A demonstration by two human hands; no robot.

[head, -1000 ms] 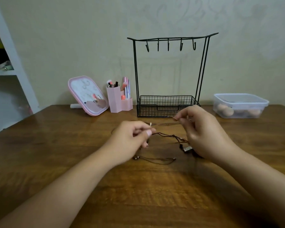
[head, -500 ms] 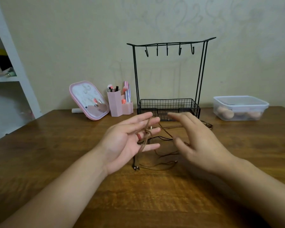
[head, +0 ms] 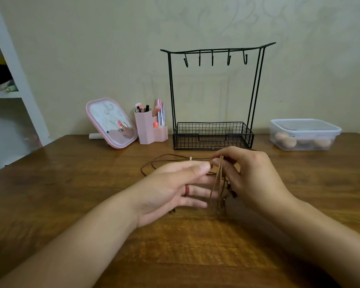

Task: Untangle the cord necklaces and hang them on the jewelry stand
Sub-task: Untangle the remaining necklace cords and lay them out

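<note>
A tangle of brown cord necklaces (head: 216,183) hangs in several strands from the fingertips of my right hand (head: 252,177), which pinches them just above the table. My left hand (head: 173,190) lies palm-up beside it with fingers spread flat, a red ring on one finger, its fingertips touching the hanging strands. More cord loops (head: 154,165) with a small white bead trail on the table behind my left hand. A dark pendant dangles low among the strands. The black wire jewelry stand (head: 214,55) with several bare hooks and a mesh basket stands at the back.
A pink tilted mirror (head: 110,121) and a pink brush holder (head: 148,129) stand left of the stand. A clear lidded box (head: 303,134) with round sponges sits at the back right. White shelves (head: 15,84) rise at the far left. The wooden table (head: 50,194) spreads all around.
My right hand has closed on the cords and lifted them into hanging strands. My left hand has let the cord off its fingers and flattened out.
</note>
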